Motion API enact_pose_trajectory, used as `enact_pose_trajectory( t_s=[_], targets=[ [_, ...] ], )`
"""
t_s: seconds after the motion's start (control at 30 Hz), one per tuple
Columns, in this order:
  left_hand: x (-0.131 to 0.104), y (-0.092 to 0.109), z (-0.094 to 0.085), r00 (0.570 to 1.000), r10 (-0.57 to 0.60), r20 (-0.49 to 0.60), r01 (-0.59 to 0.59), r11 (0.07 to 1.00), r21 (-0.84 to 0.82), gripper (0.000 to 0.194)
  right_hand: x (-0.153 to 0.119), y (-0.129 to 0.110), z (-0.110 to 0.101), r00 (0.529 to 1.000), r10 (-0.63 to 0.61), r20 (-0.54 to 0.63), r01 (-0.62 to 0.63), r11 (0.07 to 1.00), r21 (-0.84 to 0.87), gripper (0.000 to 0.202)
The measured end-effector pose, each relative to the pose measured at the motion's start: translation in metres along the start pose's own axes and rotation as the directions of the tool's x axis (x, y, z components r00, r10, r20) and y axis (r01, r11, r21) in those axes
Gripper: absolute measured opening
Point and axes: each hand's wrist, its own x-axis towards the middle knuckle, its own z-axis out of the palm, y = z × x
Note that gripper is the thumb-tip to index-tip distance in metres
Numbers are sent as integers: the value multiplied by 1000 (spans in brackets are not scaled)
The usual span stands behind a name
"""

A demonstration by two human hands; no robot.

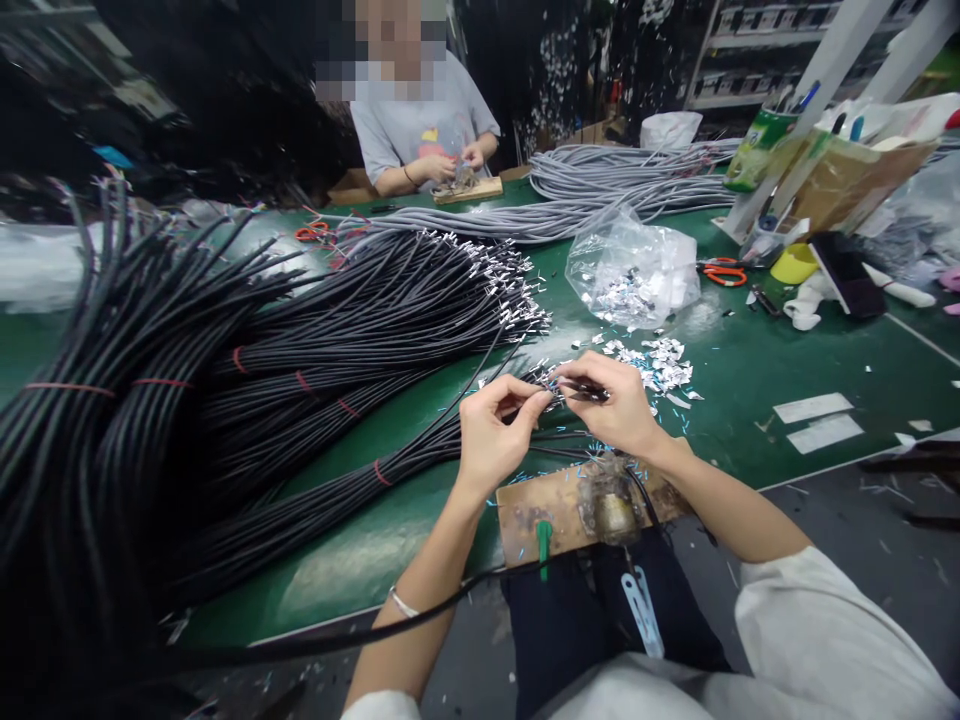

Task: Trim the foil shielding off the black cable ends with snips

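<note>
My left hand (499,425) pinches the end of a black cable, its thumb and forefinger pressed together. Close beside it on the right, my right hand (611,400) is closed around a small dark tool (586,390) whose tip meets the cable end. Below both hands a wooden board (521,510) lies at the table's front edge, with a metal device (619,510) on it. A tied bundle of black cables (405,465) runs under my left hand. Behind my fingers, white scraps (664,365) lie in a loose pile.
Large black cable bundles (337,330) cover the left side of the green table (750,400). A clear bag (634,270), orange scissors (724,271) and a phone (847,275) lie at the right. Grey cables (600,185) lie at the back, near a person (420,130) working opposite.
</note>
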Motion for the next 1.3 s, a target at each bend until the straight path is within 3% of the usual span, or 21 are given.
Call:
enact_pose_trajectory(
  t_s=[0.73, 1.3],
  targets=[
    [0, 1, -2, 1000, -20, 13, 20, 1000, 15, 17, 0, 2, -3, 985, -163, -59, 157, 983, -98, 16],
    [0, 3, -1, 1000, -8, 3, 8, 1000, -9, 16, 0, 0, -5, 998, -56, 1, 55, 995, -89, 14]
  ],
)
